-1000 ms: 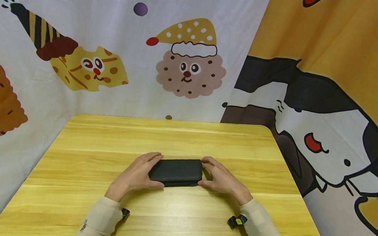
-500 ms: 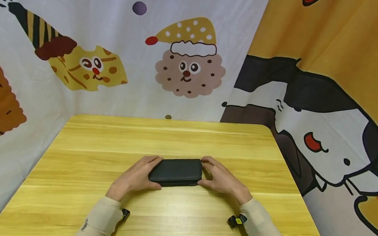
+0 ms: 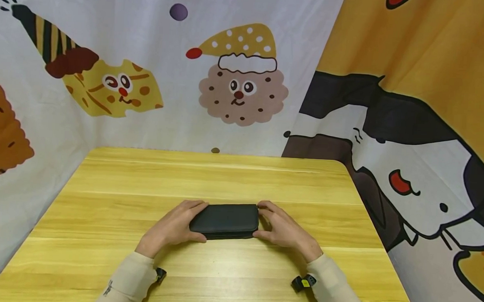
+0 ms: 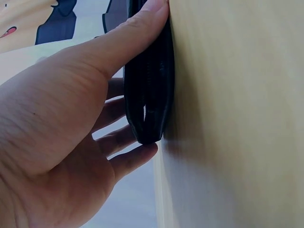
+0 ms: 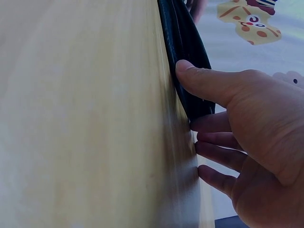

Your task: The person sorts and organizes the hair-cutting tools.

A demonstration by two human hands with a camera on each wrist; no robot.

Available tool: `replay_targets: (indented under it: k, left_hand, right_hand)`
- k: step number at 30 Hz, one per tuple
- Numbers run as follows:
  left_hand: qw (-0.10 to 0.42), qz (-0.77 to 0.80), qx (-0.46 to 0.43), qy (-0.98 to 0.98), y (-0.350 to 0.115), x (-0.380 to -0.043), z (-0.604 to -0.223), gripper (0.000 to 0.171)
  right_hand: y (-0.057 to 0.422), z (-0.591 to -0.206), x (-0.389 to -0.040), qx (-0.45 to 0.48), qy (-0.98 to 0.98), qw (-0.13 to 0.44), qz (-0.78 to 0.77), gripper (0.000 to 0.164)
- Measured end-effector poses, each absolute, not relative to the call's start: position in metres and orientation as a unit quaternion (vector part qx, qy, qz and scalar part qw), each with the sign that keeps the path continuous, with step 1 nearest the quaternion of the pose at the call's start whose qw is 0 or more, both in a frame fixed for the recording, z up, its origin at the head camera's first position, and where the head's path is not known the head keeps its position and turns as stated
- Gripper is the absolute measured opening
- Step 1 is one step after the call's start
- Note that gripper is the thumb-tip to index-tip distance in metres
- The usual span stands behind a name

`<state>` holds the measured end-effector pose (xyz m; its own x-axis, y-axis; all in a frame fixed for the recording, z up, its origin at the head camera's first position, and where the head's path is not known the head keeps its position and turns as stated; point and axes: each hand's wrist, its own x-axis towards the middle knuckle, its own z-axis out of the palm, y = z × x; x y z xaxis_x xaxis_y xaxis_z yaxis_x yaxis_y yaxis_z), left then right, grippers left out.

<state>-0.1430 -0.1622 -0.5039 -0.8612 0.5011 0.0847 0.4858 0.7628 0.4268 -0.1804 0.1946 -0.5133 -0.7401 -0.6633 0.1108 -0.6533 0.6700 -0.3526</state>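
A long black wallet [image 3: 225, 219] lies flat on the wooden table, its long side facing me. My left hand [image 3: 175, 226] grips its left end, thumb along the near edge and fingers round the far side. In the left wrist view the thumb [image 4: 128, 40] crosses the wallet's zipped side [image 4: 151, 90]. At the opposite end, my right hand [image 3: 284, 228] holds the near corner with the thumb, the index finger against the short end. The right wrist view shows the other fingertips [image 5: 204, 172] down at the tabletop, beyond the wallet's end [image 5: 202, 108].
The light wood table [image 3: 224, 177] has rounded far corners. Behind it and to both sides hangs a curtain [image 3: 150, 27] printed with cartoon snacks and a large cartoon animal. A small black device [image 3: 304, 282] is strapped at each wrist, over beige sleeves [image 3: 130, 279].
My left fingers have come down a little and the left thumb has drawn slightly back to the left along the wallet's near edge. The wallet and right hand look unmoved.
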Motion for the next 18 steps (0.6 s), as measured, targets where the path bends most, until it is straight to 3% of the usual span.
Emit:
replay_targets:
  k: [8,18]
  left_hand:
    - [0.012,0.218,0.263,0.94,-0.163,-0.143,-0.505,0.106]
    - [0.015,0.218,0.261,0.94,-0.161,-0.142,-0.502,0.105]
  right_hand:
    - [0.194,-0.509,-0.181,-0.353,0.919,0.023,-0.172,0.062]
    - [0.2,-0.497,-0.193,-0.322,0.927,-0.009,-0.191,0.029]
